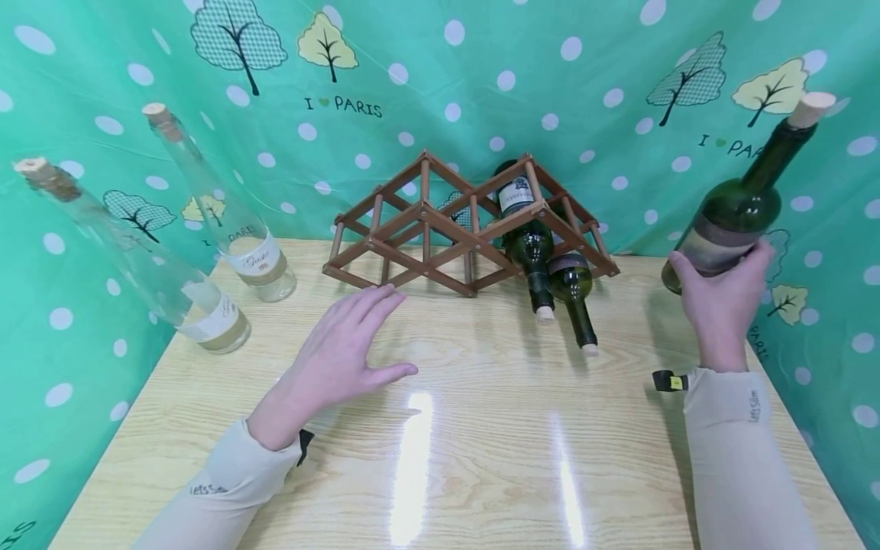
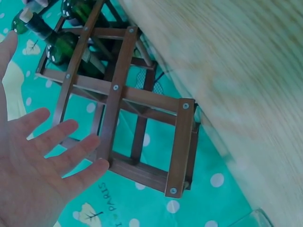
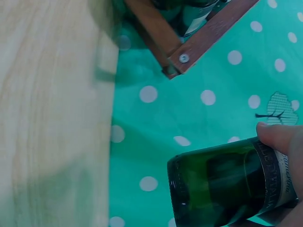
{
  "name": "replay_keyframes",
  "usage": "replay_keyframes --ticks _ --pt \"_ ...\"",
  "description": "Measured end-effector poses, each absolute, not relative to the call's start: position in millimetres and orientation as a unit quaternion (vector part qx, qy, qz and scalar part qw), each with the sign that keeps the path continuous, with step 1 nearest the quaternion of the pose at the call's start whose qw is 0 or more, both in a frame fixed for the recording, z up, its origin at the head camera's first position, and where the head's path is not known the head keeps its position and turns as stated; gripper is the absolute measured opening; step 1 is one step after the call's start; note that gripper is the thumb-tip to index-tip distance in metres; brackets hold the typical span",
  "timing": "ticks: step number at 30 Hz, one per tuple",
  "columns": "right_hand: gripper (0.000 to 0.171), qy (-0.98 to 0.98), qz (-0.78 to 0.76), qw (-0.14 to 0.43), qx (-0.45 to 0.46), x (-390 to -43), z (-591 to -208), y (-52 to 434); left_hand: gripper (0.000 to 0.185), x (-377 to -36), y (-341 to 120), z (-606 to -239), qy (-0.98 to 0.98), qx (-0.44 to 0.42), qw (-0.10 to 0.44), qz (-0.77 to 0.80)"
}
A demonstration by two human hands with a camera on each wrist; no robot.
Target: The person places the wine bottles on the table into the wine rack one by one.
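Note:
My right hand (image 1: 725, 294) grips a corked green wine bottle (image 1: 739, 205) round its label, tilted with the neck up and to the right. In the right wrist view the base of that green wine bottle (image 3: 218, 182) faces left. My left hand (image 1: 347, 347) is spread with nothing in it, just in front of the wooden wine rack (image 1: 425, 271). Two more green bottles lie in the rack's right part: an upper bottle (image 1: 532, 248) and a lower bottle (image 1: 574, 294), their corks toward me. The rack's left cells show no bottles.
Two clear corked bottles, a nearer one (image 1: 220, 328) and a farther one (image 1: 264, 263), stand on the left of the wooden table (image 1: 495, 451). A green dotted cloth (image 1: 454, 76) hangs behind and at both sides.

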State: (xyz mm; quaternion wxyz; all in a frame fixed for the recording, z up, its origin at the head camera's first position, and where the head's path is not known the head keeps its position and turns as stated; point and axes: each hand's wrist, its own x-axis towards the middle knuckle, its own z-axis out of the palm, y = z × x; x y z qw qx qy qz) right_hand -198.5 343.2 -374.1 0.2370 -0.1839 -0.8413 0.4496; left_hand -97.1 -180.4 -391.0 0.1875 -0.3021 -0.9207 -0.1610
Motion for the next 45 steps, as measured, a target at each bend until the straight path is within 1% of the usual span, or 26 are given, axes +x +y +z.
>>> replay_keyframes --ticks 5,9,23,30,38,45 --pt "0.087 -0.84 0.441 0.27 -0.166 -190.2 -360.9 330.5 0.103 -97.5 -180.0 -388.4 -0.918 -0.304 0.195 -0.166" --pt "0.087 -0.839 0.432 0.296 -0.148 -186.5 -355.5 324.7 0.104 -97.9 -179.6 -386.3 -0.916 -0.304 0.198 -0.169" --pt "0.081 -0.844 0.356 0.391 -0.091 -181.1 -349.9 317.0 0.106 -98.5 -179.9 -380.2 -0.908 -0.313 0.216 -0.177" --pt "0.076 -0.841 0.312 0.441 -0.048 -174.6 -345.7 312.3 0.108 -97.8 -180.6 -377.7 -0.906 -0.312 0.222 -0.178" --pt "0.065 -0.835 0.264 0.482 -0.004 -170.1 -341.8 305.1 0.109 -96.3 -181.1 -373.6 -0.905 -0.308 0.231 -0.182" --pt "0.065 -0.834 0.233 0.5 0.024 -163.0 -336.4 298.1 0.11 -96.3 -181.9 -371.1 -0.901 -0.308 0.243 -0.187"
